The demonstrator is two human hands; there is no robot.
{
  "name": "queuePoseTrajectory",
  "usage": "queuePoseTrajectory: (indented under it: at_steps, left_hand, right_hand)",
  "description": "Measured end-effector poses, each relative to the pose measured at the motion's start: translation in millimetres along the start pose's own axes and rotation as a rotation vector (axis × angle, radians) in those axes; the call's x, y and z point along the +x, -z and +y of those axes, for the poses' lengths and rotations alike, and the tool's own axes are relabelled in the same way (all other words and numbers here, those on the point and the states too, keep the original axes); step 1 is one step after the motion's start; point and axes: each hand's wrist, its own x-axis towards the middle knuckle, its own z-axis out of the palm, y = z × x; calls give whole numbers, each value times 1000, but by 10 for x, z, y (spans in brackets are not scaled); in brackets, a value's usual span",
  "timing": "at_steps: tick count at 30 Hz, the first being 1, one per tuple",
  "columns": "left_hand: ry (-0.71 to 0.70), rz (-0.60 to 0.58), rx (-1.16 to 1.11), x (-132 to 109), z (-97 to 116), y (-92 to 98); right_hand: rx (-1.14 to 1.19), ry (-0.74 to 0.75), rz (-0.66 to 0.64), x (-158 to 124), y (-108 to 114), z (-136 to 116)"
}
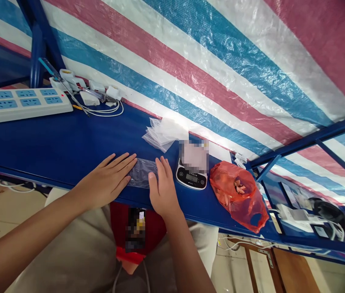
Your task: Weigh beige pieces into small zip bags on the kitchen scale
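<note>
A flat, clear plastic bag (142, 173) lies on the blue table between my two hands. My left hand (107, 179) rests with its fingers stretched out, the tips on the bag's left side. At the bag's right edge, my right hand (163, 185) is held flat with its fingers extended and its thumb apart. Just right of that hand stands a digital kitchen scale (191, 179) with a blurred-out item (194, 158) on its top. A red plastic bag (236, 191) sits open beyond the scale, with some brownish dried pieces (239, 187) inside.
Behind my hands lies a stack of clear bags (160, 134). At the far left are a white power strip (22, 105) and several chargers with cables (94, 91). A striped tarp (190, 65) hangs along the back; a blue metal frame (309, 140) stands at right.
</note>
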Motion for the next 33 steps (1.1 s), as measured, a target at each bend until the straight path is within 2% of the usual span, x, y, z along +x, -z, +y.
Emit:
queuePoseTrajectory:
  at_steps: [2,4,7,9,12,15,19,22,25,28,31,33]
  left_hand:
    - [39,22,-57,-6,22,47]
    - [147,80,-109,-1,57,100]
    - [320,141,-116,41,117,175]
    - [379,106,-133,87,150,225]
    - [461,81,-265,169,180,314]
    - [504,160,-357,249,178,412]
    - [359,270,-318,377,114,544]
    - [297,297,-355,560,39,673]
    - [328,302,-457,877,-18,826]
    - [351,298,-554,1313,-34,936]
    - [369,224,-642,1771,-16,922]
    - [419,194,-590,2018,1,835]
  right_hand:
    - [154,46,162,-225,137,63]
    - [225,10,329,-480,307,220]
    - [252,-216,540,-777,569,598]
    - [322,-365,631,-862,710,869]
    - [449,-449,715,-854,825,1163]
    - [487,-457,742,-811,833,1269]
    - [490,-466,734,-817,797,1259]
    - [491,-472,729,-834,793,1246]
    - [473,-484,717,-833,801,1246]
    - [438,-492,709,-823,807,1240]
    - [416,-486,711,-818,809,1224]
    - [409,-482,712,-816,810,1211]
